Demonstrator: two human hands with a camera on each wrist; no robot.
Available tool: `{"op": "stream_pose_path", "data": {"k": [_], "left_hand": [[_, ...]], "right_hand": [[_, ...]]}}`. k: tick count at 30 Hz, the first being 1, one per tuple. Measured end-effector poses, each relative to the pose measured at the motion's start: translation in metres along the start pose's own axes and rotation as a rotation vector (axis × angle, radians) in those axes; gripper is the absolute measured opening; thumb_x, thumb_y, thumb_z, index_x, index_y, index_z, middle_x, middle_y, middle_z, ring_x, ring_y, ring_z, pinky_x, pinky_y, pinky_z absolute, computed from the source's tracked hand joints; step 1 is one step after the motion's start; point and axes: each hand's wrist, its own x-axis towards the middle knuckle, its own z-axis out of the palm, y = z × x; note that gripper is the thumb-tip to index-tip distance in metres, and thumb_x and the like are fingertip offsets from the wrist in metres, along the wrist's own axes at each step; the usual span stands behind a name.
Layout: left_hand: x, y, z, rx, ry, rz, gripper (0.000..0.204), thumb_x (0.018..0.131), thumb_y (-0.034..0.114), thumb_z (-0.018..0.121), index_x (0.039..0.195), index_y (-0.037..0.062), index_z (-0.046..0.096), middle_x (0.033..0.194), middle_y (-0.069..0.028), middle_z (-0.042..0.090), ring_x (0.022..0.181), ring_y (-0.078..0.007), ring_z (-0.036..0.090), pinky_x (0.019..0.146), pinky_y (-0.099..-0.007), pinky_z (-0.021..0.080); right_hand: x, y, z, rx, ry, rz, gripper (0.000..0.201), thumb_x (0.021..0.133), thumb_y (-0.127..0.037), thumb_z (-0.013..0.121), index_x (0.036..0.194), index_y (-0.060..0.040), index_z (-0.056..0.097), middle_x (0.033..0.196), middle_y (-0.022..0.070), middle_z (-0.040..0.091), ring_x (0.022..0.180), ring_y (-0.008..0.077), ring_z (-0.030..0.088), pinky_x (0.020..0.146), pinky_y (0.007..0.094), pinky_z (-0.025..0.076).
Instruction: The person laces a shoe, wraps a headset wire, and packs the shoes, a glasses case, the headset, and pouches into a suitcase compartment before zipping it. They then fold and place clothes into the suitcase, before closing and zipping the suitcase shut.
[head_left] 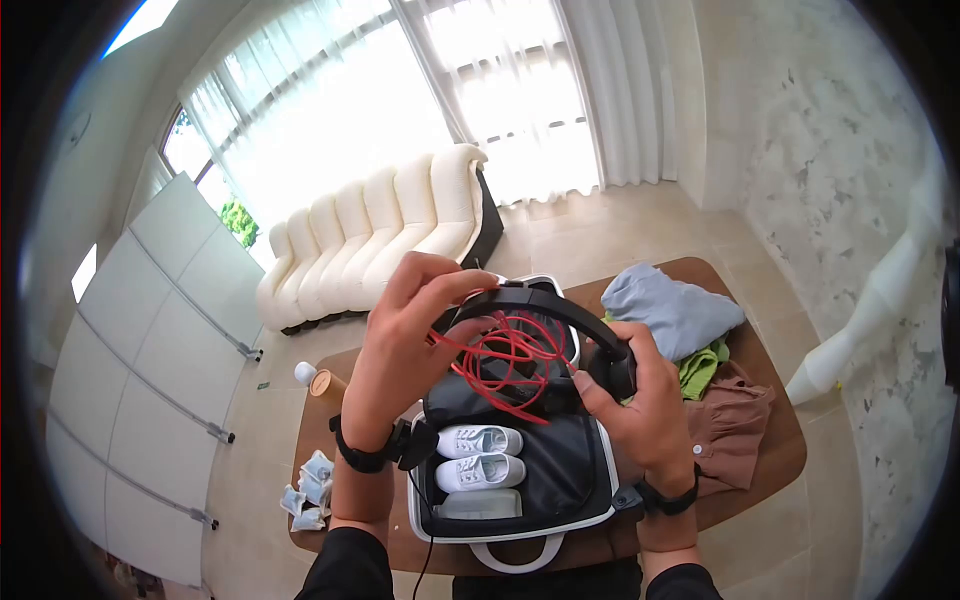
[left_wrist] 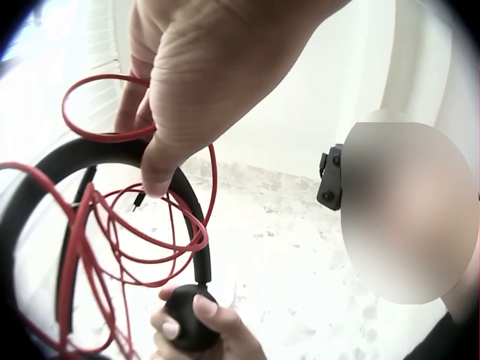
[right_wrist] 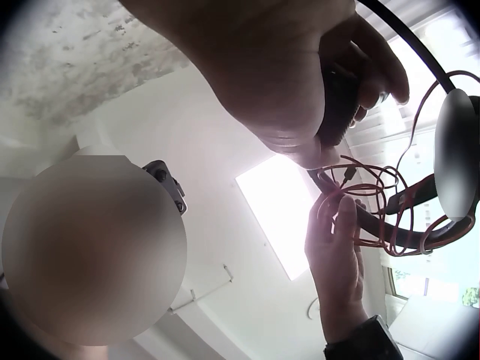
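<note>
My left hand (head_left: pixel 405 335) pinches the band of the black headphones (head_left: pixel 550 302); my right hand (head_left: pixel 645 405) grips an ear cup (head_left: pixel 622 374). Headphones: left hand's three o'clock, right's ten, red cable (head_left: pixel 492 382) (tangled) between.

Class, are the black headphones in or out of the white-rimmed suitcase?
Out: the left hand and right hand hold the headphones up above the suitcase.
</note>
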Motion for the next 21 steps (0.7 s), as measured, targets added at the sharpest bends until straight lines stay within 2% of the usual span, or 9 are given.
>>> {"op": "stream_pose_path", "data": {"k": [1, 3, 4, 7, 8, 11, 17, 19, 21], "left_hand": [[0.001, -0.005, 0.001, -0.005, -0.001, 0.002, 0.04, 0.075, -0.001, 0.085, 0.112, 0.0092, 0.074, 0.105, -0.0067, 0.06, 0.086, -0.0216, 0.065, 0.075, -0.034, 0.055], [0.005, -0.015, 0.003, -0.018, 0.043, -0.068, 0.037, 0.077, 0.002, 0.086, 0.112, 0.0096, 0.075, 0.103, -0.0054, 0.061, 0.085, -0.0179, 0.064, 0.074, -0.0326, 0.055], [0.007, -0.018, 0.003, -0.016, 0.044, -0.076, 0.034, 0.08, -0.003, 0.083, 0.113, 0.0054, 0.075, 0.101, -0.0066, 0.064, 0.082, -0.0146, 0.067, 0.072, -0.0291, 0.056], [0.011, -0.018, 0.01, -0.095, 0.067, -0.199, 0.03, 0.085, -0.004, 0.078, 0.113, 0.0059, 0.076, 0.097, -0.0055, 0.064, 0.074, -0.0112, 0.064, 0.067, -0.0269, 0.051], [0.013, -0.018, 0.014, -0.073, 0.112, -0.167, 0.026, 0.088, -0.004, 0.074, 0.112, 0.0066, 0.076, 0.092, -0.004, 0.064, 0.067, -0.0086, 0.057, 0.061, -0.0255, 0.045], [0.009, -0.015, 0.015, 0.019, 0.232, -0.202, 0.027, 0.086, -0.003, 0.076, 0.11, 0.0094, 0.076, 0.088, -0.0023, 0.062, 0.062, -0.0108, 0.051, 0.057, -0.0286, 0.043], [-0.03, -0.013, 0.001, 0.107, 0.441, -0.348, 0.016, 0.088, -0.002, 0.076, 0.1, 0.0071, 0.074, 0.083, -0.0016, 0.064, 0.057, -0.008, 0.045, 0.052, -0.0252, 0.034], [-0.043, -0.02, -0.009, 0.209, 0.474, -0.374, 0.01, 0.095, 0.001, 0.072, 0.105, 0.0049, 0.073, 0.082, 0.0007, 0.063, 0.063, -0.0056, 0.046, 0.057, -0.0229, 0.035], [-0.052, -0.019, -0.017, 0.209, 0.509, -0.447, 0.008, 0.096, 0.005, 0.073, 0.104, 0.0042, 0.073, 0.081, 0.0012, 0.064, 0.064, -0.0052, 0.046, 0.057, -0.0226, 0.035]], "right_hand": [[0.001, -0.001, -0.001, -0.004, 0.004, 0.002, 0.04, 0.089, -0.018, 0.079, 0.119, -0.0006, 0.059, 0.087, 0.0123, 0.068, 0.078, 0.0228, 0.069, 0.072, 0.0348, 0.055], [0.002, -0.004, -0.001, 0.122, 0.092, 0.065, 0.038, 0.091, -0.017, 0.077, 0.119, -0.0001, 0.058, 0.086, 0.0082, 0.068, 0.077, 0.0141, 0.067, 0.071, 0.0308, 0.054], [0.004, -0.003, -0.001, 0.145, 0.128, 0.044, 0.037, 0.093, -0.017, 0.076, 0.121, -0.0001, 0.058, 0.082, 0.002, 0.063, 0.074, 0.0061, 0.059, 0.068, 0.0254, 0.05], [0.006, 0.004, -0.003, 0.153, 0.229, -0.003, 0.037, 0.094, -0.017, 0.076, 0.122, -0.0009, 0.057, 0.082, -0.0021, 0.057, 0.072, 0.0044, 0.051, 0.068, 0.0223, 0.045], [0.008, 0.007, -0.002, 0.17, 0.268, -0.033, 0.036, 0.094, -0.017, 0.075, 0.122, -0.0026, 0.057, 0.086, -0.0045, 0.053, 0.076, 0.0036, 0.046, 0.07, 0.0202, 0.041], [0.005, 0.012, -0.001, 0.302, 0.313, 0.017, 0.036, 0.095, -0.016, 0.075, 0.122, -0.0042, 0.056, 0.09, -0.0047, 0.052, 0.081, 0.0038, 0.046, 0.075, 0.0198, 0.041], [0.01, 0.02, -0.002, 0.312, 0.383, 0.008, 0.037, 0.096, -0.014, 0.072, 0.127, -0.005, 0.053, 0.099, -0.001, 0.053, 0.082, 0.0048, 0.049, 0.076, 0.0201, 0.043], [0.015, 0.02, 0.004, 0.315, 0.432, 0.037, 0.036, 0.097, -0.016, 0.07, 0.127, -0.0043, 0.053, 0.097, -0.0001, 0.054, 0.078, 0.0055, 0.05, 0.074, 0.0209, 0.045], [0.018, 0.024, 0.006, 0.284, 0.456, 0.045, 0.035, 0.098, -0.017, 0.069, 0.127, -0.0038, 0.053, 0.095, 0.0005, 0.055, 0.075, 0.0061, 0.05, 0.073, 0.0218, 0.047]]}}
